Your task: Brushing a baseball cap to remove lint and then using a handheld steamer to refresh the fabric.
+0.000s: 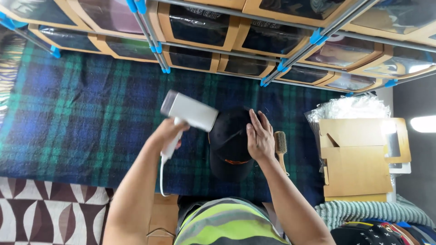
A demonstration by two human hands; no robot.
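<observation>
our left grip (pixel 169 136) is closed around the handle of a white handheld steamer (pixel 189 111), its head aimed at the black cap (pixel 229 143). our right grip (pixel 260 138) lies flat and open on the cap's crown, steadying it on the plaid blanket (pixel 91 118). we judge the steaming to be midway. the wooden brush (pixel 281 147) lies just beside the cap, untouched, and the flat cardboard box (pixel 356 159) is not yet folded.

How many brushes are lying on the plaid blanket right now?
1. A single wooden-handled bristle brush lies on the blue-green plaid blanket, just right of the right hand resting on the black cap. Others may be hidden under the arms.
</observation>
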